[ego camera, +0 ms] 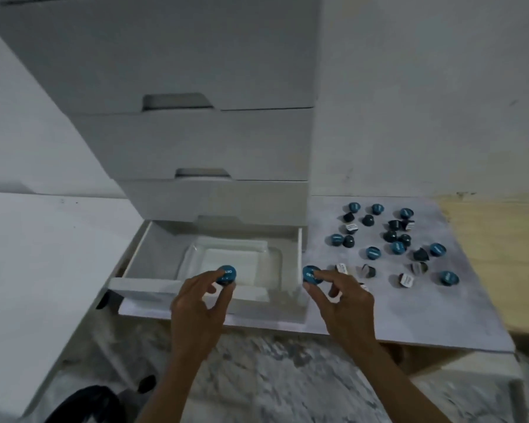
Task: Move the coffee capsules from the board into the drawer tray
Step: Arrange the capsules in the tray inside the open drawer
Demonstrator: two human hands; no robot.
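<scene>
Left hand point(196, 303) pinching round blue-topped dark plastic coffee capsule point(226, 274), holding it over clear plastic tray point(275, 254) in open white bottom drawer point(141, 283). Right hand point(342, 300) pinching second blue capsule point(311, 274) at drawer's right edge, not yet over tray. Tray beyond left fingertips looking empty, none delivered. Some two dozen loose capsules point(396, 239) lying right of right hand, scattered across pale grey board point(440, 315). Judging task barely starting.

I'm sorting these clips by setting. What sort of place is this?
Probably a home storage corner, though I can't be sure: a white drawer unit with its bottom drawer open, coffee capsules scattered on a board, marble-patterned floor.
</scene>
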